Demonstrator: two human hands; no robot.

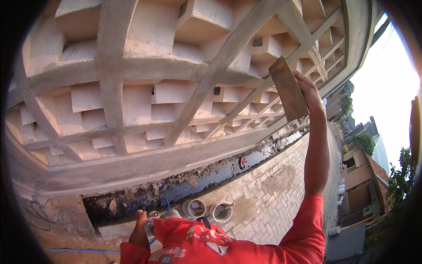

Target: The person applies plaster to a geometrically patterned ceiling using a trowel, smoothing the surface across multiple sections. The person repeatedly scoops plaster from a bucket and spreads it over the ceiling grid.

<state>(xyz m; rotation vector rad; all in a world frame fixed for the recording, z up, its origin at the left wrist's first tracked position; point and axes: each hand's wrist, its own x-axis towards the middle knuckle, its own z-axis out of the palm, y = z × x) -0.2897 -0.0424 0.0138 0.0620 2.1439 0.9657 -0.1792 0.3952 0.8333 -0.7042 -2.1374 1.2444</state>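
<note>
My right arm reaches up toward the pale grid wall [165, 70]. My right hand [310, 92] is closed on a plastering float [289, 91], a flat brown rectangular plate with worn edges. Its handle is hidden behind the plate and my fingers. The float stands close to the grey ribs of the wall; whether it touches them I cannot tell. Low beside my body hangs my left hand [140, 216], small in the view, so its fingers are too unclear to read. A sandalled foot [154, 214] shows just right of it.
Two pale buckets [194, 207] stand on the brick paving [274, 185] near my feet, one with a tool's handle over its rim. A ditch of dark water [211, 176] runs along the wall's foot. A blue hose [83, 251] lies at lower left.
</note>
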